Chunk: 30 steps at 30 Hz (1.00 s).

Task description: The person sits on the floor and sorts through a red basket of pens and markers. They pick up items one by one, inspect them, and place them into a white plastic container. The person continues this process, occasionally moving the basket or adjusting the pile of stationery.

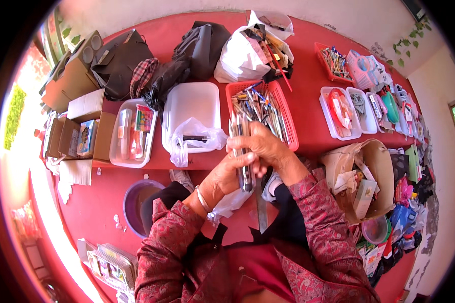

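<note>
Gripping a bundle of pens [242,151] in both hands, I hold it upright just in front of the red table's [162,40] near edge. My left hand [226,175] is wrapped tight around the lower part of the bundle, fingers curled shut on it, a thin bangle on that wrist. My right hand [258,144] lies over the upper part, its fingers closed across the pens from the right, touching my left hand. The tips of the pens stick up above my fingers, pointing toward the red plastic basket [283,116], which lies on the table just beyond my hands and is full of more pens and pencils lying loose.

To the left of the basket sits a white tray [192,101] with a crumpled clear plastic bag [192,134] draped over its front edge. Further left is a clear tray [131,134] with small packets in it, and beside that an open cardboard box [86,129]. A white carrier bag [242,55] stuffed with stationery stands behind the basket. To my right, below the table edge, an open brown paper bag [364,171] holds papers and a box.
</note>
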Available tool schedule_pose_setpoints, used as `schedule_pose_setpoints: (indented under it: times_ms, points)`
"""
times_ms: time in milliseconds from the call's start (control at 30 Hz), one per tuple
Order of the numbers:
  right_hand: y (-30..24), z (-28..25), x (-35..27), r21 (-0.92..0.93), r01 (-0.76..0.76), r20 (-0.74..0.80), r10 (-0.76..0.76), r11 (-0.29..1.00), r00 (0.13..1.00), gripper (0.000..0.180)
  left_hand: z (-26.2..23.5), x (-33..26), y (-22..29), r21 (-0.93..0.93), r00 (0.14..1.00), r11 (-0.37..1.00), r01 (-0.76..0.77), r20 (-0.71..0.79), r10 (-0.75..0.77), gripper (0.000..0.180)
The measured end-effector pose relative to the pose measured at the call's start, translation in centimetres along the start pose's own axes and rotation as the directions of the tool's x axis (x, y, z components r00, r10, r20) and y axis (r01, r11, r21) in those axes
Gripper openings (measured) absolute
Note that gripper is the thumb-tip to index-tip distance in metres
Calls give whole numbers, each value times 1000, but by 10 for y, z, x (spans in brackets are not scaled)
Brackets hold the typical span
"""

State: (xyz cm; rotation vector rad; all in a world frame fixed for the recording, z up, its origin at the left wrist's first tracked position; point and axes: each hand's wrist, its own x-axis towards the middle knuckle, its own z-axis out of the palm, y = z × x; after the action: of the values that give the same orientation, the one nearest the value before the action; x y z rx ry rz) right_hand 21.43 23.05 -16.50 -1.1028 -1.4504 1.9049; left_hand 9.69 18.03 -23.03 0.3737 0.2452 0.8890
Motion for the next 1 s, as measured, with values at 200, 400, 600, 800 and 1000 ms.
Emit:
schedule_pose_setpoints:
  times_ms: [200,400,600,800,1000]
  points:
    - [14,-3,4,114,-59,-104,71,992,992,32,4,-3,9,-20,994,997,73,-79,-75,17]
    - [23,-9,7,308,-25,252,-56,951,966,32,5,-5,12,6,989,993,116,93,-116,15]
    - [4,-1,-5,216,-28,211,-19,976,977,20,6,-6,10,-4,981,991,130,147,-128,11]
    - [0,8,-9,-5,54,144,-53,999,988,21,9,-12,14,48,985,996,72,153,-78,12]
    - [-1,13,-11,-51,153,85,-149,987,985,23,16,-11,14,53,996,999,-3,90,-2,9]
